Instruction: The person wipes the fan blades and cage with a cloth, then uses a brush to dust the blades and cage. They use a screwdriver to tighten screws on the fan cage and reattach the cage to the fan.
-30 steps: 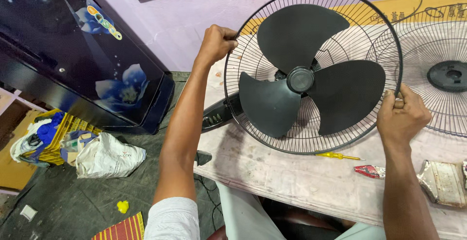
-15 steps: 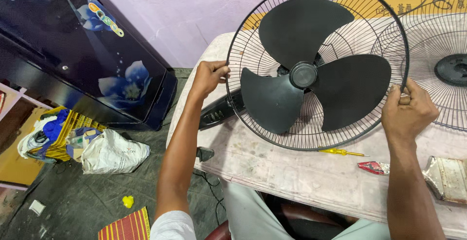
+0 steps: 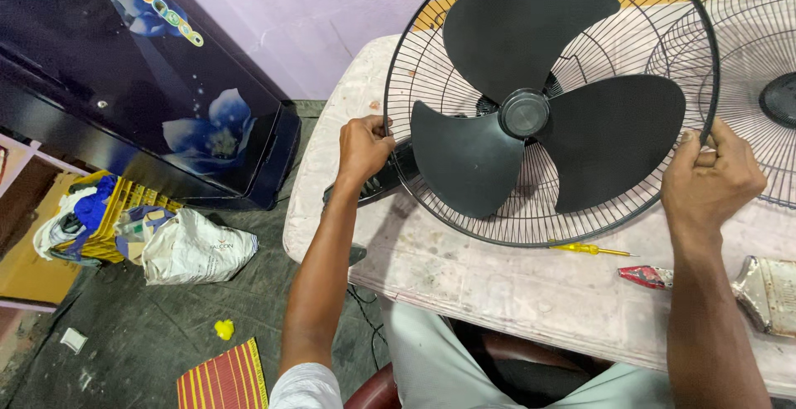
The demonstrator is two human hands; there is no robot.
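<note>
The fan (image 3: 547, 102) is stood on the table (image 3: 497, 284), gripped at its left rim by the left hand (image 3: 363, 148) and at its right rim by the right hand (image 3: 709, 181). A second grille (image 3: 759, 98) lies behind, to the right. A screwdriver (image 3: 590, 249) lies before the fan. A cabinet (image 3: 124, 85) stands left of the table, with a bag (image 3: 191, 247) on the floor before it.

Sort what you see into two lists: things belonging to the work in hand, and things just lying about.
In hand:
left hand and right hand, both gripping the rear fan guard rim
black fan blades
front guard lying beside
yellow screwdriver

Lying about:
white bag
yellow crate
red wrapper
dark flowered cabinet
</note>
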